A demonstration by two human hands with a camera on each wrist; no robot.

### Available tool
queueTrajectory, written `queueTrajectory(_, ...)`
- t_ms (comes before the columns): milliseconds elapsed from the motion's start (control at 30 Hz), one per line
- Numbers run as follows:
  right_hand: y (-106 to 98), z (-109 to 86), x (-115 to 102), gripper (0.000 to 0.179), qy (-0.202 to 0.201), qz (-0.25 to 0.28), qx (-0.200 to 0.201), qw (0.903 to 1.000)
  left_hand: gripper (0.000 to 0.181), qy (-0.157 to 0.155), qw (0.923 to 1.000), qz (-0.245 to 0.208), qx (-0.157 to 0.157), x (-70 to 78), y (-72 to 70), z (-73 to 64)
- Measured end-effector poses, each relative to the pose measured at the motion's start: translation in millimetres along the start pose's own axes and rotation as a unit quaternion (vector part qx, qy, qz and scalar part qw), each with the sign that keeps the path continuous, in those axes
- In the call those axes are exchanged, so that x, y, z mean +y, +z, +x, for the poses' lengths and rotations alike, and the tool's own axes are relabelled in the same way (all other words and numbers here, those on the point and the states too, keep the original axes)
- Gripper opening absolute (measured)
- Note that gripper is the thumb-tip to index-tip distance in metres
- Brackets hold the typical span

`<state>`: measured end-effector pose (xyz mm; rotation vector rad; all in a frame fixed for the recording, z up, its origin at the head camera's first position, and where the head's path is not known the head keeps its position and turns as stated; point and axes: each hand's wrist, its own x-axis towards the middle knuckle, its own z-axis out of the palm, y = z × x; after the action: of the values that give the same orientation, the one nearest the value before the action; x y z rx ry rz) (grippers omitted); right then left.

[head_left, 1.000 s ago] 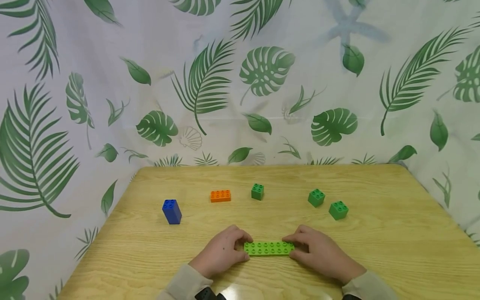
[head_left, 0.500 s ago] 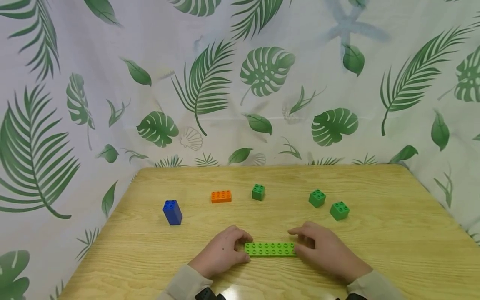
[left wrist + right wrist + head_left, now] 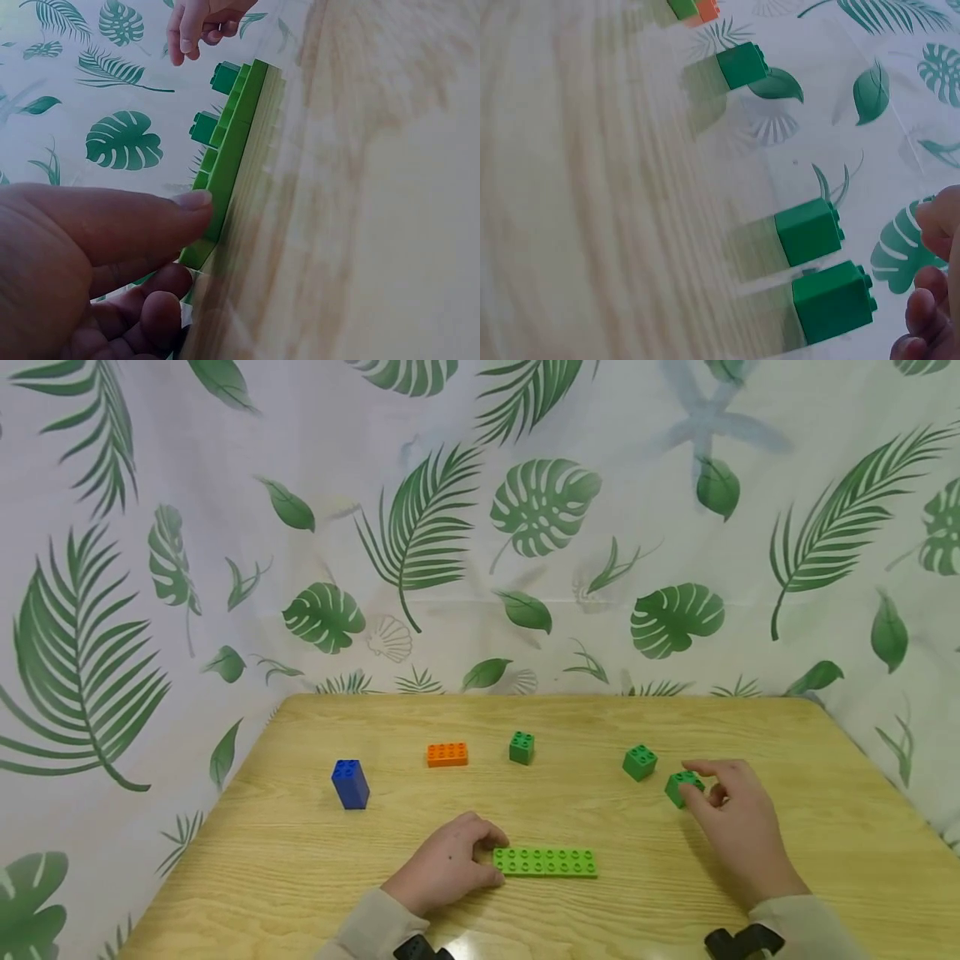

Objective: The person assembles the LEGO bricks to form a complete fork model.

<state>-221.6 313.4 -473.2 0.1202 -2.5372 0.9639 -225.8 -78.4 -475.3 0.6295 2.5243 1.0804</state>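
Note:
My left hand pinches the left end of a long light green building brick, two studs wide, lying flat on the table. In the left wrist view its thumb presses along the brick's side. My right hand hovers over the rightmost dark green brick, thumb and forefinger spread at either side of its top. The right wrist view shows a gap between those fingers and that brick's studs. Another dark green brick stands just left of it.
Farther back on the wooden table are a third dark green brick and a flat orange brick. A tall blue brick stands upright at the left. Leaf-patterned cloth hangs behind the table.
My right hand has let go of the light green brick's right end and moved right and away from me to the rightmost dark green brick. My left hand stays on the light green brick.

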Motion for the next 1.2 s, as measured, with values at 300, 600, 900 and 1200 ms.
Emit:
queueTrajectory(300,-2,4.3,18,0.061,0.063,-0.007,-0.05,0.9967,0.03,-0.004,1.0,-0.006,-0.003,0.0,0.4,-1.3)
queueTrajectory(600,4,7.5,31,0.077,0.099,-0.023,-0.115,0.9882,0.03,-0.002,0.9999,-0.007,-0.007,-2.1,0.7,0.2)
queueTrajectory(900,7,7.7,31,0.073,0.093,-0.035,-0.115,0.9884,0.029,0.0,0.9999,-0.008,-0.008,-1.3,1.3,0.3)
queueTrajectory(1200,8,6.2,30,0.062,0.088,-0.036,-0.118,0.9884,0.027,-0.002,0.9999,-0.009,-0.005,0.6,0.9,-0.2)
